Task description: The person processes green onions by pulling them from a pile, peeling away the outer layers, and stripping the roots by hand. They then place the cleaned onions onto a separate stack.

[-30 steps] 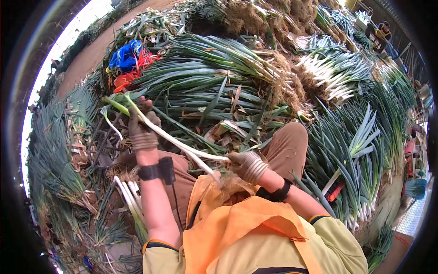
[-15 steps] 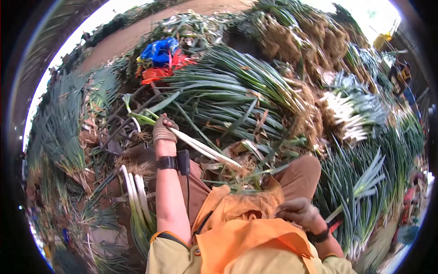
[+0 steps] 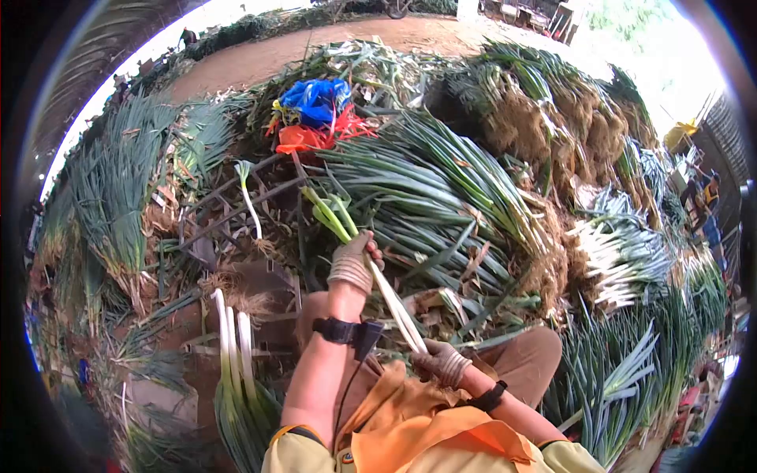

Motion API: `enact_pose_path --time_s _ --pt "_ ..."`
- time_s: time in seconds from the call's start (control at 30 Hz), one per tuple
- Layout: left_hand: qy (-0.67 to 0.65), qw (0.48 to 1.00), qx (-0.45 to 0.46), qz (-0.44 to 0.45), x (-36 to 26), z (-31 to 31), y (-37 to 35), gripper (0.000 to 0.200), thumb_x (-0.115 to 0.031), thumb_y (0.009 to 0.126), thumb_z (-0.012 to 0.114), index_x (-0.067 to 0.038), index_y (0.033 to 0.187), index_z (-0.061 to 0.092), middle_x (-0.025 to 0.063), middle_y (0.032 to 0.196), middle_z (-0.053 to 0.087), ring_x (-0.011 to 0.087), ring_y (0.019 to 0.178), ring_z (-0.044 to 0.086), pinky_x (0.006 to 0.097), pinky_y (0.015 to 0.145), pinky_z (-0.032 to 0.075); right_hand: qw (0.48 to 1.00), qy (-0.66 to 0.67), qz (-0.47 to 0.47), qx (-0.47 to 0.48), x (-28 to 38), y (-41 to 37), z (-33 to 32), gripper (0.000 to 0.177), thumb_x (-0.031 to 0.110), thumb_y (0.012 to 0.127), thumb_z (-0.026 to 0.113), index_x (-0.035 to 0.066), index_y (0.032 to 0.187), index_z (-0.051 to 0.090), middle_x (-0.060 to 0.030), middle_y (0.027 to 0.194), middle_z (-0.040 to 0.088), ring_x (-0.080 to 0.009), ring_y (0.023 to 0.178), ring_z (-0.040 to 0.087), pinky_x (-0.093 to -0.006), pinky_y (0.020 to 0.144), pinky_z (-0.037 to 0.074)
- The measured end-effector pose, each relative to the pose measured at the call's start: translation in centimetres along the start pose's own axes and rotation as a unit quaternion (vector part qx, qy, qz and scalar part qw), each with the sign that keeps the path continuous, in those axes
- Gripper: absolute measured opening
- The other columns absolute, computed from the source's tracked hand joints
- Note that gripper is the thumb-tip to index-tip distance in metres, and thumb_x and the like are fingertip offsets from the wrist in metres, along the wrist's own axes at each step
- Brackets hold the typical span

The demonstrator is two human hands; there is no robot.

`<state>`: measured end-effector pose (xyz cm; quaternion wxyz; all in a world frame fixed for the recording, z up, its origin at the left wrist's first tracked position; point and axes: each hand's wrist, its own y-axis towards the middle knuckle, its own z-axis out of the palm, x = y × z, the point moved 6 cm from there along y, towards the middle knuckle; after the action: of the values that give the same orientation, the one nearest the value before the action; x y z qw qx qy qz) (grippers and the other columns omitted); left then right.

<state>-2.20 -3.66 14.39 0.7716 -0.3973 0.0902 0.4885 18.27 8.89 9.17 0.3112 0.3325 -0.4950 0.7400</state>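
Spanning the middle of the view from eleven o'clock to five, the leek-like stalks (image 3: 400,311) have their green tops beyond the gloved left hand (image 3: 353,262), whose fingers wrap them where green meets white. The gloved right hand (image 3: 443,364) curls at their lower white end, toward five o'clock, though I cannot tell whether it pinches them. They are probably light, with fairly stiff but snappable shafts, slick skins and soft, easily torn leaves, so the firm white length looks the surest hold.
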Motion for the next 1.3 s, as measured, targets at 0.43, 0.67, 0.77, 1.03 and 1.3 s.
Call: enact_pose_path --time_s 0.43,0.67,0.77,1.03,1.3 --pt "0.257 0.934 0.108 0.221 -17.8 -4.0 8.7 0.024 -0.021 0.079 0.060 -0.004 0.095 0.053 0.0116 0.080 0.061 0.0198 0.069 0.060 0.0300 0.059 0.050 0.971 -0.190 -0.144 -0.003 18.7 34.6 11.2 0.022 0.024 0.077 0.059 0.006 0.088 0.061 -0.0029 0.071 0.060 -0.0126 0.061 0.054 -0.0286 0.055 0.045" --pt "0.081 0.971 -0.219 -0.054 -11.7 -22.1 19.8 0.007 -0.012 0.082 0.051 -0.008 0.086 0.048 0.0047 0.055 0.048 0.0158 0.038 0.042 0.0314 0.035 0.038 0.988 -0.116 0.059 0.077 10.0 34.4 10.2 0.033 0.022 0.080 0.058 -0.001 0.102 0.056 -0.0037 0.085 0.060 -0.0096 0.072 0.054 -0.0250 0.064 0.045" --pt "0.191 0.953 -0.236 -0.005 -13.5 -19.7 17.5 0.004 -0.011 0.082 0.050 -0.009 0.084 0.046 0.0025 0.053 0.046 0.0122 0.037 0.040 0.0286 0.033 0.033 0.982 -0.176 0.028 0.061 9.7 30.6 7.2 0.029 0.018 0.081 0.056 -0.002 0.102 0.056 -0.0032 0.085 0.059 -0.0086 0.073 0.053 -0.0237 0.064 0.046" --pt "0.231 0.963 -0.045 0.134 -31.4 -7.8 11.5 0.018 -0.007 0.079 0.052 0.000 0.095 0.052 0.0029 0.065 0.053 0.0076 0.048 0.048 0.0176 0.034 0.039 0.982 0.003 0.152 -0.115 1.6 22.3 -6.3 0.022 0.013 0.079 0.057 -0.001 0.096 0.057 -0.0060 0.078 0.060 -0.0127 0.064 0.057 -0.0247 0.057 0.047" --pt "0.406 0.825 -0.101 0.380 -39.4 -0.2 7.6 0.031 -0.014 0.081 0.055 -0.005 0.110 0.051 -0.0041 0.057 0.043 0.0036 0.041 0.037 0.0158 0.035 0.027 0.970 -0.128 0.132 -0.157 -1.7 15.9 -11.2 0.024 0.020 0.079 0.055 0.001 0.093 0.060 -0.0043 0.075 0.060 -0.0138 0.061 0.056 -0.0263 0.054 0.047"
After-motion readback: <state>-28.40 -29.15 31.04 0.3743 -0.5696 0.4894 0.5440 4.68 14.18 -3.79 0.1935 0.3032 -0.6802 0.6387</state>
